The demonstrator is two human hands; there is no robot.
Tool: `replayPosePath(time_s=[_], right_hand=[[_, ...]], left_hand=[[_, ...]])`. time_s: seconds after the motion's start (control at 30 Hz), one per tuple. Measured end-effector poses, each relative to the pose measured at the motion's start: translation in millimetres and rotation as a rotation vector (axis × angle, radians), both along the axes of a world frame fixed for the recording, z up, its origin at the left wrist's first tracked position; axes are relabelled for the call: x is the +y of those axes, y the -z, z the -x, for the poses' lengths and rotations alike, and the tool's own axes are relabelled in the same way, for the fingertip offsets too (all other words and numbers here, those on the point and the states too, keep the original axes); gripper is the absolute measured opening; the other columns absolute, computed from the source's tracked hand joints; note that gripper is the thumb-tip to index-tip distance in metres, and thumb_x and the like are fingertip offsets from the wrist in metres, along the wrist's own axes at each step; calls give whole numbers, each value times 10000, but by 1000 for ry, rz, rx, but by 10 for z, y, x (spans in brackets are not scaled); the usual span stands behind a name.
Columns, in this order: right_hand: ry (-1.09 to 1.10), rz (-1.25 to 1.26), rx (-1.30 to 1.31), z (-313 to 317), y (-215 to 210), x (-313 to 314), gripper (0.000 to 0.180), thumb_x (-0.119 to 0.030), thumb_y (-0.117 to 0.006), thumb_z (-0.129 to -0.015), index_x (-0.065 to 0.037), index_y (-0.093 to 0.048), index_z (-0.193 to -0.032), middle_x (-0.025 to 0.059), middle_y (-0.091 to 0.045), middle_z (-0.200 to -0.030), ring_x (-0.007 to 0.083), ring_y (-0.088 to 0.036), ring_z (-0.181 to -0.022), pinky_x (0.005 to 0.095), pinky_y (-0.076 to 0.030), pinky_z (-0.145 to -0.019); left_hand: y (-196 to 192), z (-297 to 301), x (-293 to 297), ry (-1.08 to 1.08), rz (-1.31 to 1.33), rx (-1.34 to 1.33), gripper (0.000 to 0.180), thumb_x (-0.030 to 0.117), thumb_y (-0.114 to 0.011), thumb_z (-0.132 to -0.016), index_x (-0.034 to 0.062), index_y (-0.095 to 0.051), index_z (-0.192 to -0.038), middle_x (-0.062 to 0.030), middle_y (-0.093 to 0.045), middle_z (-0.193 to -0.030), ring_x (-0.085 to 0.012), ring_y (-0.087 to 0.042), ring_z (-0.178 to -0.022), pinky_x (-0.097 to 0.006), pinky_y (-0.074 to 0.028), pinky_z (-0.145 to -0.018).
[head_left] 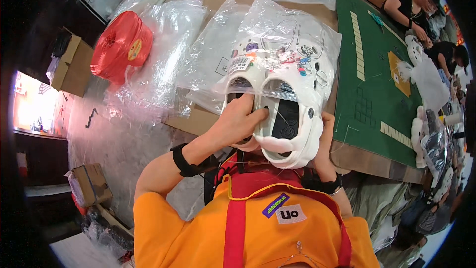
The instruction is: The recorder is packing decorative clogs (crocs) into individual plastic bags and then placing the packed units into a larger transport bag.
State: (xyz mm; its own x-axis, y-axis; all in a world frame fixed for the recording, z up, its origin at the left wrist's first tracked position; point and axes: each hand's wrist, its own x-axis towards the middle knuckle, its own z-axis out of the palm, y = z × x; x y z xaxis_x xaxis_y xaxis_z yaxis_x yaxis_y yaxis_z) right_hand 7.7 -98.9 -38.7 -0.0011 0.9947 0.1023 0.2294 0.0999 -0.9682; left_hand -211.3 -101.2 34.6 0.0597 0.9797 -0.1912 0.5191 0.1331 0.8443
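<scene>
A pair of white clogs with black insoles sits toe-first in a clear plastic bag [275, 34], heels sticking out toward me. Colourful charms and a white label show through the film. My left hand [238, 121] is closed on the left clog [248, 77], its fingers dipping into the foot opening and its thumb pointing toward the right clog [297, 146]. Along the outer side of the right clog, my right hand [326, 134] is pressed against it, with most of its fingers hidden behind the shoe. A transparent thread lies across the right insole.
Flat clear bags [173, 34] cover the table to the left, beside a red roll of plastic twine [121, 44]. At right lies a green cutting mat [369, 104] with a yellow card [399, 74]. More white clogs [420, 134] line its far edge; other people [411, 10] sit beyond.
</scene>
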Motion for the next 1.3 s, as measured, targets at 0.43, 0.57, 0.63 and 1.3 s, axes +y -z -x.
replayPosePath(time_s=[0.43, 0.57, 0.63, 1.3], right_hand=[[-243, -203, 130, -184, -263, 22, 295, 83, -455, -651, -47, -398, -909, 23, -381, -856, 113, -373, -801, 221, -309, -797], [-334, -138, 85, -251, -182, 9, 314, 70, -468, -664, -54, -377, -939, 22, -361, -886, 118, -370, -836, 226, -296, -835], [-276, -49, 172, -243, -141, -9, 407, 3, -527, -661, -68, -369, -1029, 27, -390, -972, 129, -403, -953, 240, -278, -905], [-508, 124, -601, -217, -559, 89, 247, -84, -534, -753, -61, -601, -990, 122, -554, -658, 245, -550, -558, 323, -429, -531]], left_hand=[[-36, 88, 179, 106, 5, 89, 312, 212, -529, -778, -87, -547, -864, -189, -558, -685, -249, -549, -645, -356, -421, -610], [-45, 44, 186, 165, -29, 292, 350, 269, -521, -778, -78, -552, -815, -255, -543, -680, -366, -560, -661, -418, -424, -614], [-39, 23, 203, 181, -42, 308, 351, 275, -519, -777, -74, -558, -799, -257, -547, -680, -380, -561, -668, -434, -427, -616], [196, -39, 255, 425, -284, 693, 402, 263, -509, -767, -94, -503, -952, -181, -577, -578, -326, -596, -541, -412, -475, -509]])
